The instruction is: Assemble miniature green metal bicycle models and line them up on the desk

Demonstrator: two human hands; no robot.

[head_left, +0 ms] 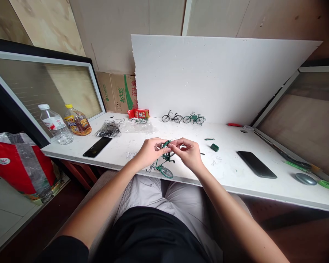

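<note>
- The green bike (167,157) is between the person's hands, above the near edge of the table (180,132), front wheel and handlebar towards the person's lap; I can't tell whether it touches the tabletop.
- The left hand (151,150) has thumb and fingers clamped on the bike's far end.
- The right hand (188,151) pinches that same end, thumb and forefinger brought together on it, fingertips close to the other hand's.
- Right of the hands I see a green box (214,147) with a thin green strip (209,139) just behind it, then a dark phone (256,164) and a mouse (306,178).
- Left of them a printed slip (131,155) lies near the wrist, and farther off another phone (98,147), a bag of black parts (108,130) and two bottles (78,122).
- At the back, a black bike (171,117) and a second green one (194,118) stand side by side before a white board (221,76).
- A red packet (138,113) sits by the carton (119,93).
</note>
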